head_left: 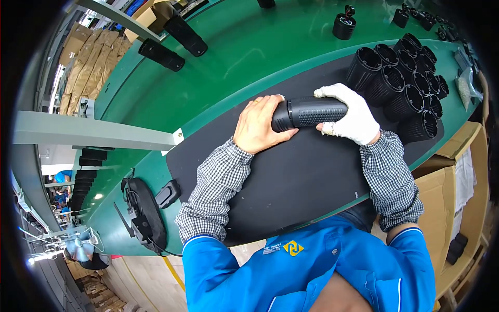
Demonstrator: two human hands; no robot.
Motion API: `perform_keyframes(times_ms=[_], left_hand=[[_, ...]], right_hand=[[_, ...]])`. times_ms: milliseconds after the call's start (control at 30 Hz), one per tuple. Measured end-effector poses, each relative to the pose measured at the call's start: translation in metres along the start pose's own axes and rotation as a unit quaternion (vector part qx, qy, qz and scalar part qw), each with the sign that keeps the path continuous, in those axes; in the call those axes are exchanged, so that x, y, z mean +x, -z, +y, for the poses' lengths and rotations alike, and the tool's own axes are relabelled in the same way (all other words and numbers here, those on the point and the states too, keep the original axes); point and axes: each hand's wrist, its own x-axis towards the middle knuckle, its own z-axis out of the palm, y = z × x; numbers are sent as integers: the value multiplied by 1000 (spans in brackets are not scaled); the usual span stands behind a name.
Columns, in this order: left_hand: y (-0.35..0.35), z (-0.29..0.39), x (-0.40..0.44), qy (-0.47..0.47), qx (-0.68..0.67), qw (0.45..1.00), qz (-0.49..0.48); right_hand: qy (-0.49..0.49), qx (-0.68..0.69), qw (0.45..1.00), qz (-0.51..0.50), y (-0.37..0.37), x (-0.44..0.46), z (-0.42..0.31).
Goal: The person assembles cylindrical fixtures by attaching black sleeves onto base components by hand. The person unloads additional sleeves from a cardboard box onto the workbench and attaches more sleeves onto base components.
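Note:
A black ribbed cylinder [318, 112] lies sideways in both hands above the black mat [291, 192]. Bare and wrapped round its left end is my left hand [259, 125], its thumb along the near side. A seam or ring shows close to those fingers, between a smoother end part and the textured body. My right hand [356, 115], in a white glove with fingertips exposed, grips the other end from the right. Both hands are closed on the cylinder. Its far right end is hidden by the glove.
Several open-topped black cylinders [392, 78] stand at the mat's right. Two long black cylinders [186, 35] and a small black part [344, 26] are on the green surface beyond. A grey metal post [99, 130], a black pouch [143, 213] and a cardboard box [436, 203] flank the bench.

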Motion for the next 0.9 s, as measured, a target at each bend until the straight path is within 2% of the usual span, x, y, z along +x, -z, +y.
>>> perform_keyframes(times_ms=[300,400,500,600,700,800,900], left_hand=[[-1,1,-1,-31,13,999,5],[-3,3,-2,-33,37,999,13],[-3,4,-2,-37,44,998,21],[-6,0,-3,-61,41,997,34],[-7,-1,-4,-58,38,997,44],[-4,0,-3,-38,25,999,15],[-5,-5,-3,-66,7,997,29]], right_hand=[[-10,6,1000,0,-2,1,-1],[-53,28,998,-6,-3,1,-5],[-31,-12,999,-7,-1,4,-9],[-130,78,988,-37,1,5,-16],[-144,132,980,-31,-1,5,-23],[-95,34,994,-29,-2,7,-14],[-128,39,990,-54,0,7,-17]])
